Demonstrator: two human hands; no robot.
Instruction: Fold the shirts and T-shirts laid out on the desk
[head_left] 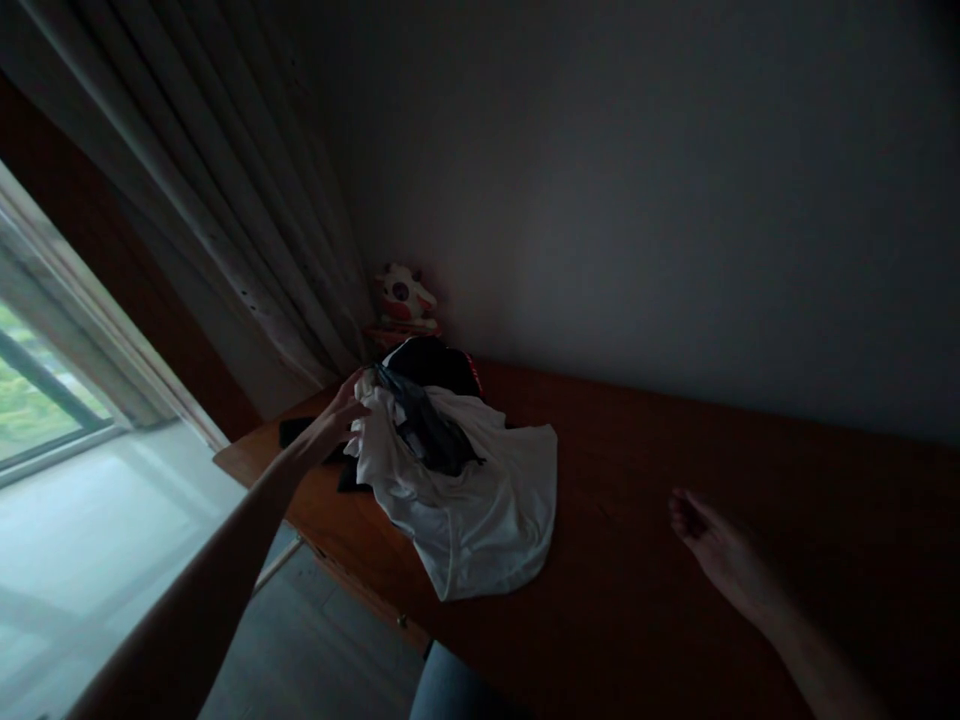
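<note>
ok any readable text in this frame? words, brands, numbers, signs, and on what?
None readable.
Black garment: red marks along its edge, too small and dim to tell if lettering.
Curtain: small dark specks, too small to make out.

A room in a home is suggested, though whether it is used as a bedroom, a study or a living room cannot be told. The window (49, 385) at the left is flanked by a long, pleated curtain (240, 200), and greenery (26, 385) is seen through the glass. The plain wall (637, 200) is left in shadow, lit only dimly. Against it is set a brown wooden table (622, 500), fitted with a small knob (402, 621) along its front. Household belongings are kept on it: a white garment (502, 525) and dark clothing (431, 360) are heaped near a cow-like ornament (405, 296).
</note>
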